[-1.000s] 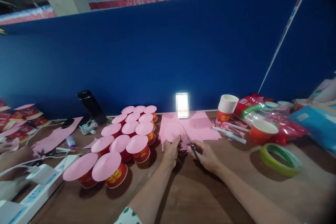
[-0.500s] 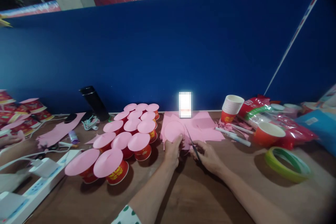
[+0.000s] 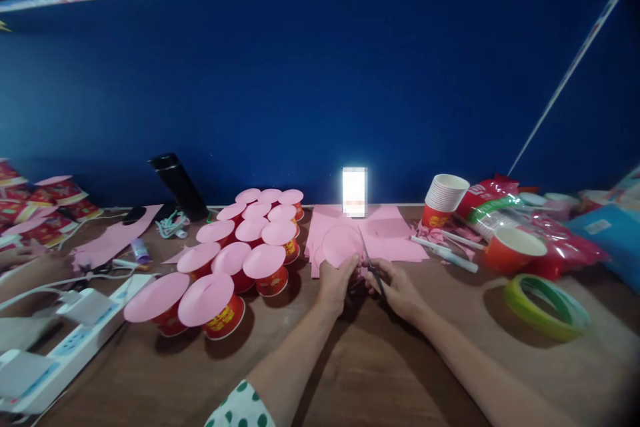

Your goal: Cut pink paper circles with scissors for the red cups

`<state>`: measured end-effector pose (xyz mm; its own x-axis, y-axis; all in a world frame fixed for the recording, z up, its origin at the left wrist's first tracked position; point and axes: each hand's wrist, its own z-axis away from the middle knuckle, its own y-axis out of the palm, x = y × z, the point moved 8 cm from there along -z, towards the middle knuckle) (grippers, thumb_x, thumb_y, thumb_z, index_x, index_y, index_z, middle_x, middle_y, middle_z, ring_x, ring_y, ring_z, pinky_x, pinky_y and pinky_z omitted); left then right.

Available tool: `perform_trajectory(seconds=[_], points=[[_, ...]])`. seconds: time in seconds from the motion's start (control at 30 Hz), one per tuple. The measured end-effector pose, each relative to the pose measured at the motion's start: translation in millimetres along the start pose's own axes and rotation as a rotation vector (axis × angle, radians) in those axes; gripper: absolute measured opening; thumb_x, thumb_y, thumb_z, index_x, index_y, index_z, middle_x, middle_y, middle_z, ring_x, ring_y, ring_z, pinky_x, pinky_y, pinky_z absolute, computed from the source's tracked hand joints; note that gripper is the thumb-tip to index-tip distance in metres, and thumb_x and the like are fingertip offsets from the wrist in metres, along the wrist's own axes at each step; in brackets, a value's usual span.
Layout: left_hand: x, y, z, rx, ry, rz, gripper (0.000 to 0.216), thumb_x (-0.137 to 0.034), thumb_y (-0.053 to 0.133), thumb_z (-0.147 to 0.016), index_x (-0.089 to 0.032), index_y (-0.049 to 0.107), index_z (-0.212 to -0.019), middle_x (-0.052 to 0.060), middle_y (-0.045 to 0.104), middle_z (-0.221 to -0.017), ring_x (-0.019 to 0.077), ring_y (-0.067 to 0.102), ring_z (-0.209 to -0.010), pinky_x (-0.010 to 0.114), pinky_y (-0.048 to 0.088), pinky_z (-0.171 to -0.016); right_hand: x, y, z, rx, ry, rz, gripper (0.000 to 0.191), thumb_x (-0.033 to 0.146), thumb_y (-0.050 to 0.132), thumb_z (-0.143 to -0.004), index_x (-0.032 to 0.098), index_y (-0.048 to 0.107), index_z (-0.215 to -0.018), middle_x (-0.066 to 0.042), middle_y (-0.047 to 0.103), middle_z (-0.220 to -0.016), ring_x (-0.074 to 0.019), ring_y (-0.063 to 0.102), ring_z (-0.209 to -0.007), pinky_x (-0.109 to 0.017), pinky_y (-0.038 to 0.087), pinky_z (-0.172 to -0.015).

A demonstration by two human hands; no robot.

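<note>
Between the thumb and fingers of my left hand (image 3: 337, 283) is a pink paper circle (image 3: 341, 245), held near its lower edge. Scissors (image 3: 373, 267) are gripped in my right hand (image 3: 397, 290), with the blade pointing up and away along the right side of the circle. Whether the blades are apart or together is hard to make out. Behind the hands lie pink paper sheets (image 3: 400, 230), partly under the circle. A lit phone (image 3: 355, 192) stands upright at the back of these sheets.
Left of my hands stand several red cups topped with pink discs (image 3: 264, 261). A power strip (image 3: 75, 353), black bottle (image 3: 177, 183) and another person's arm (image 3: 30, 283) are farther left. At right are stacked cups (image 3: 445, 197), pens (image 3: 445, 257), an orange cup (image 3: 513, 253) and green tape (image 3: 547, 310).
Both hands have shifted slightly right with the paper circle and scissors, and my right hand is closer to my left. The camera view has tilted slightly.
</note>
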<state>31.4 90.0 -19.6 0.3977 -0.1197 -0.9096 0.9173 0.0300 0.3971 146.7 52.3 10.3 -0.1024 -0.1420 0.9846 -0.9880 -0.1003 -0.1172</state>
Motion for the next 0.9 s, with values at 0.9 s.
perform_trajectory(seconds=[0.9], points=[[6,0,0,0.017,-0.054,-0.071,0.038,-0.039,0.075,-0.056,-0.006,0.067,-0.073,0.009,0.065,-0.06,0.0161,0.06,-0.05,0.026,0.048,-0.047,7,0,1,-0.021,0.031,-0.057,0.043,0.049,0.061,-0.071,0.016,0.06,-0.098,0.0,0.056,-0.066,-0.0111,0.051,-0.057,-0.022,0.043,-0.051]])
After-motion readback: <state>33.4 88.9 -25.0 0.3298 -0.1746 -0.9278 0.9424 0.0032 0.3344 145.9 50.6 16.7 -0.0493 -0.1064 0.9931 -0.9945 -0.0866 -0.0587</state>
